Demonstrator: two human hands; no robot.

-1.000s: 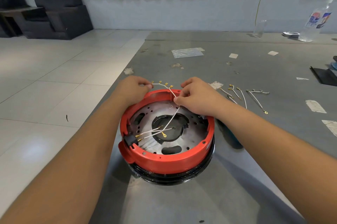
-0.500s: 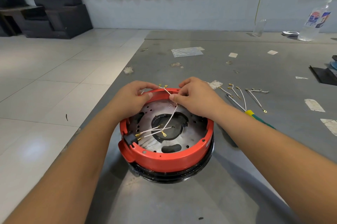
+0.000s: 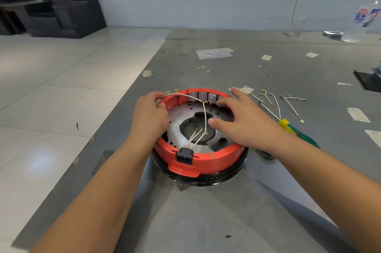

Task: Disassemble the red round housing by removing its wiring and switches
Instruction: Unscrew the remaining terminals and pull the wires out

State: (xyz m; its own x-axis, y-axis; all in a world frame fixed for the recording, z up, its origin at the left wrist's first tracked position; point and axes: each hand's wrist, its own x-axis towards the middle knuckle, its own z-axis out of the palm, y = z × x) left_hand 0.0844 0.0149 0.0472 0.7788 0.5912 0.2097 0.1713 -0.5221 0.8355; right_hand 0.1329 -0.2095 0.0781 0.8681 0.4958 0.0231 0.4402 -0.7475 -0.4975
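Hands (image 3: 150, 112) — left curled, right spread

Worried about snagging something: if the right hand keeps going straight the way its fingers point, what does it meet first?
Probably the grey switches on the far inner wall of the red housing; the right hand points there with spread fingers, though depth is unclear.

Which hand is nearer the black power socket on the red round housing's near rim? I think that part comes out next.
Left. The left hand grips the red round housing's far-left rim, its wrist passing just left of the black power socket. The right hand hovers open over the far-right side.
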